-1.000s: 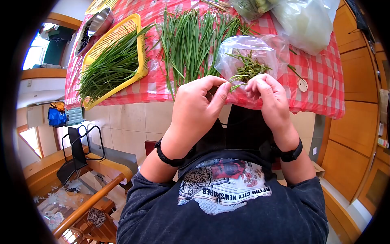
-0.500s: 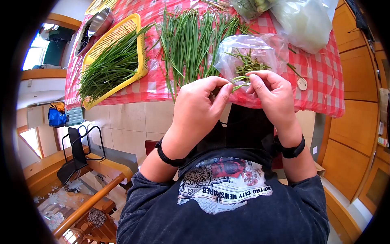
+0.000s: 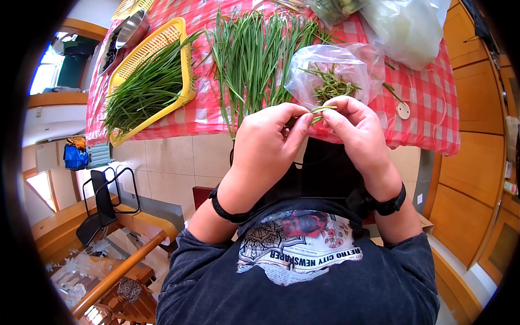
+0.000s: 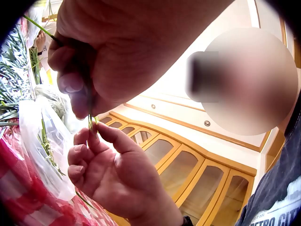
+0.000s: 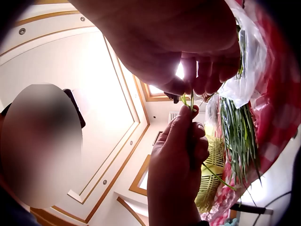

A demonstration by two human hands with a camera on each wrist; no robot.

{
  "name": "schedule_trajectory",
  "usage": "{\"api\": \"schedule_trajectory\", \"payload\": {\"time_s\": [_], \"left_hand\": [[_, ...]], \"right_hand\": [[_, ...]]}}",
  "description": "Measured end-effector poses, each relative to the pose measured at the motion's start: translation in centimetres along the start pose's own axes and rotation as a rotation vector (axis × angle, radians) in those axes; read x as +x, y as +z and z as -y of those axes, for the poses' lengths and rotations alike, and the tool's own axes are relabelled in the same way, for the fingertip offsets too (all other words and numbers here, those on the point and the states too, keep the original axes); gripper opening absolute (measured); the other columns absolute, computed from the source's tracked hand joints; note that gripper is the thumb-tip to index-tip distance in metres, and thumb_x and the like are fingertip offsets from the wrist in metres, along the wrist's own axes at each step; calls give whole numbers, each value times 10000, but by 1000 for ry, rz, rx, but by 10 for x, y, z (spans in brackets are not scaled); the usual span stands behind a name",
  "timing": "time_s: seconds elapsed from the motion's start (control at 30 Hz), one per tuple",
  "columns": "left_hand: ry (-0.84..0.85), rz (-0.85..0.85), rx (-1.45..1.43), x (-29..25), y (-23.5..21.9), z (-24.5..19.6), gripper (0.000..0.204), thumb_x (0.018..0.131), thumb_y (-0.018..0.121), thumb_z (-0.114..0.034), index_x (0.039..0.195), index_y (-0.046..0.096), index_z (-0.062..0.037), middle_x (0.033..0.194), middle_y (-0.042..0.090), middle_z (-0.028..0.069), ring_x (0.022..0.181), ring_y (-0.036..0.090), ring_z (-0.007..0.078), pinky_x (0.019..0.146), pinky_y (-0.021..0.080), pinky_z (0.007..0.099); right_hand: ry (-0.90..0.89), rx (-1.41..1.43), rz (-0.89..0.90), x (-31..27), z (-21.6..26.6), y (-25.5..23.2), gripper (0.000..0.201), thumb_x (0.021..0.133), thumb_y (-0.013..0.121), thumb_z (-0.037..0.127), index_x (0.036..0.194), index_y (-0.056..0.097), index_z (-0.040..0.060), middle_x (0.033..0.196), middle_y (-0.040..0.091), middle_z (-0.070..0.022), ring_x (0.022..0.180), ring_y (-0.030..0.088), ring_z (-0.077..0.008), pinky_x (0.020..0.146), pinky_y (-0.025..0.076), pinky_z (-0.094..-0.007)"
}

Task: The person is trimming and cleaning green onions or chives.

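Pale green stem ends (image 3: 323,109) stick out between the two hands at the table's near edge. The left hand (image 3: 271,132) curls its fingers round the stems; in the left wrist view a green blade (image 4: 39,26) comes out of its other side. The right hand (image 3: 362,132) pinches the ends between thumb and forefinger, as the left wrist view also shows. Just beyond the hands lies a clear plastic bag (image 3: 303,76) with short green and brownish scraps (image 3: 337,86) in it. Long green stalks (image 3: 249,59) are spread on the table to its left.
A yellow basket (image 3: 189,81) of green stalks stands at the left of the checked tablecloth (image 3: 428,116), with a metal bowl (image 3: 132,30) behind it. Filled plastic bags (image 3: 406,32) lie at the back right. A round white disc (image 3: 403,110) sits near the right edge.
The right hand first shifted slightly up and right, then moved back left, close to the left hand, and now pinches the stem ends. The left hand has hardly moved.
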State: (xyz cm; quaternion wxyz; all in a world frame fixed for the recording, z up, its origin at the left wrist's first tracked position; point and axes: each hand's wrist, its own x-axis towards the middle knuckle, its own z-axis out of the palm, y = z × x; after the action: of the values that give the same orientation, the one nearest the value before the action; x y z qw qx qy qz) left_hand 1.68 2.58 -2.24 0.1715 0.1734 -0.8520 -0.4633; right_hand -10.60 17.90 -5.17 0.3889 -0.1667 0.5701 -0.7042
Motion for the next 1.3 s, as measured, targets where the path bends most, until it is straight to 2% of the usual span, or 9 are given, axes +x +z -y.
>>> {"api": "schedule_trajectory", "payload": {"time_s": [0.2,0.43,0.63,0.8,1.03,1.3], "left_hand": [[40,-12,41,0,2,2,142,979,751,-119,1024,763,14,763,735,91,650,690,121,604,523,269],[28,1,31,-2,3,5,141,977,753,-123,1023,765,10,761,734,97,642,688,130,599,522,270],[83,29,55,-4,4,2,128,957,772,-117,1017,764,-4,813,738,109,653,693,156,607,538,296],[192,20,78,-5,8,7,112,937,784,-111,1002,759,-22,848,735,121,677,706,229,618,551,321],[209,24,78,-5,8,6,108,942,778,-112,999,757,-23,853,740,116,682,714,223,620,556,320],[176,20,65,-5,8,6,123,943,779,-118,1016,758,-20,849,742,122,679,723,210,617,561,308]], "right_hand": [[20,27,-1,0,-2,0,145,1043,662,87,1142,651,-18,1021,730,-48,910,702,-94,840,586,-259],[-7,76,12,0,-3,2,128,1045,647,82,1131,647,-13,1025,724,-51,908,710,-105,817,599,-271],[-124,34,13,1,-11,-2,71,1019,628,38,1079,640,2,993,686,-25,874,672,-75,795,592,-258],[-266,-96,8,1,-11,-1,23,991,615,-2,1001,633,7,995,643,-15,863,628,-59,762,541,-240],[-275,-109,-15,2,-15,1,20,978,657,7,987,639,10,993,641,-7,875,632,-64,771,542,-241],[-169,2,62,1,-12,-2,113,989,700,36,1074,627,20,1024,657,-11,922,663,-75,835,587,-257]]}}
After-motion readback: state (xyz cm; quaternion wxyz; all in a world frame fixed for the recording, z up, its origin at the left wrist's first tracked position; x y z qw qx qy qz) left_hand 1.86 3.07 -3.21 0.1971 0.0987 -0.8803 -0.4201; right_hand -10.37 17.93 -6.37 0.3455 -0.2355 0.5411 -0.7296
